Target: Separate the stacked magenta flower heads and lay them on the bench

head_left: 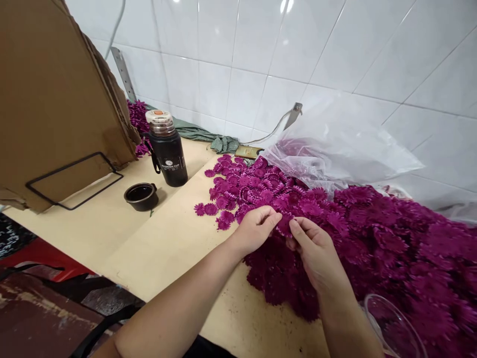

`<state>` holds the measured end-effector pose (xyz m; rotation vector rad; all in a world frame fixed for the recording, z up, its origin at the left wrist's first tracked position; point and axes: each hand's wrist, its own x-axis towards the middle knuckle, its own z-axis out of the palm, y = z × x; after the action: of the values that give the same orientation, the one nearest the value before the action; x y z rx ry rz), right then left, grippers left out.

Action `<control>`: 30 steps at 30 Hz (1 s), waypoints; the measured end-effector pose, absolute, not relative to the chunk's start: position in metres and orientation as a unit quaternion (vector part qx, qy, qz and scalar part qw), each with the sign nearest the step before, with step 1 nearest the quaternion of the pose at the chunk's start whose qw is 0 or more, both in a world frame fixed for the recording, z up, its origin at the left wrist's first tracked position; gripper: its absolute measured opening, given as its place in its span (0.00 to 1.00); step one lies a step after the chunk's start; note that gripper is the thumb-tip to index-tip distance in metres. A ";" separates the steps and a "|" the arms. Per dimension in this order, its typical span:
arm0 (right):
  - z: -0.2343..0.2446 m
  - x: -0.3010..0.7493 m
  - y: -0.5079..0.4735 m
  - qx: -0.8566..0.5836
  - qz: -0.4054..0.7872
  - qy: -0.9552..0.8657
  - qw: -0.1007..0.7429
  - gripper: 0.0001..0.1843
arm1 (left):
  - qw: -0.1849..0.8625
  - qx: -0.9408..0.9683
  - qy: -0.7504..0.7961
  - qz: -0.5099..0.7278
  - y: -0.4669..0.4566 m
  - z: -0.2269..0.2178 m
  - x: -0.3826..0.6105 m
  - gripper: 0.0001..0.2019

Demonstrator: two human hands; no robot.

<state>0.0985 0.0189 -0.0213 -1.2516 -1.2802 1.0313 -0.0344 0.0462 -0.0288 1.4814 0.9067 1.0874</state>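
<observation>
Between my two hands is a small purple artificial flower head [285, 225] with a toothed edge. My left hand [258, 227] pinches its left side between thumb and fingertips. On the opposite side, the thumb and fingers of my right hand [313, 244] close on the same flower head. Below and around both hands spreads a large pile of purple artificial flower heads [376, 238]. Smaller flower heads lie in a cluster [253, 184] beyond my left hand, a few of them loose at its left edge.
A black thermos bottle [168, 151] and a black cup [141, 196] stand on the pale tabletop [156, 248] at left, near a cardboard box [63, 89] and a wire stand [74, 181]. A clear plastic bag [335, 144] lies behind the pile. A transparent round container [395, 325] sits at lower right.
</observation>
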 end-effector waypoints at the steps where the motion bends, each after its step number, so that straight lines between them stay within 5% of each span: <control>1: -0.018 0.100 0.019 -0.535 0.403 -0.554 0.494 0.16 | 0.484 0.635 0.394 0.455 0.046 -0.030 -0.034 0.14; 6: -0.005 0.105 0.020 -0.543 0.314 -0.664 0.406 0.14 | 0.368 0.703 0.409 0.452 0.045 -0.035 -0.034 0.15; 10: -0.008 0.099 0.024 -0.557 0.277 -0.662 0.418 0.12 | 0.327 0.691 0.443 0.468 0.046 -0.041 -0.033 0.16; 17: -0.020 0.094 0.033 -0.605 0.154 -0.655 0.426 0.13 | 0.319 0.651 0.431 0.537 0.042 -0.040 -0.032 0.06; 26: -0.017 0.102 0.029 -0.621 0.102 -0.658 0.414 0.12 | 0.248 0.686 0.378 0.570 0.035 -0.043 -0.025 0.12; 30: -0.017 0.101 0.025 -0.621 0.108 -0.659 0.410 0.11 | 0.308 0.669 0.372 0.564 0.033 -0.042 -0.022 0.13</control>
<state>0.1014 0.0253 -0.0168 -1.5638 -1.6595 0.2708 -0.0221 0.0329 -0.0419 1.7699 0.9824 1.4922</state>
